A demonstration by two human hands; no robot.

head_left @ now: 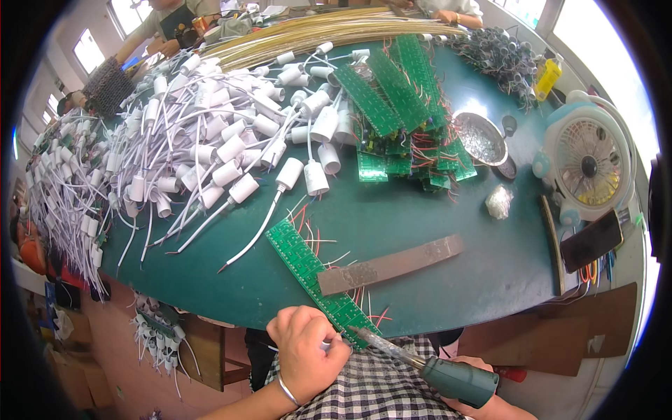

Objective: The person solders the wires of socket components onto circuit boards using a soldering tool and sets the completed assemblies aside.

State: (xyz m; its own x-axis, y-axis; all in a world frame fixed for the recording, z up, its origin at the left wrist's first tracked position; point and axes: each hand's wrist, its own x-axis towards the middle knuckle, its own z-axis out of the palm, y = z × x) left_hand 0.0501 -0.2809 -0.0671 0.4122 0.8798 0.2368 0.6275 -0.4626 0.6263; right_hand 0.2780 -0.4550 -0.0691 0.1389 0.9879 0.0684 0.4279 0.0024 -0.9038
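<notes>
Two hands at the table [434, 231] edge: left hand [306, 350] pinching a wire against the green circuit strip [318, 283], weighted flat under a metal bar [390, 264], right hand [483, 399] gripping a soldering iron [427, 364] tipped onto it.

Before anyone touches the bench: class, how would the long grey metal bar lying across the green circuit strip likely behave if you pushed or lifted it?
The grey metal bar looks flat and straight, so it would probably slide rather than roll. It seems rigid and fairly heavy for its size. It rests across the green circuit strip, apparently pinning it, so pushing it may drag the strip and its thin wires.
</notes>
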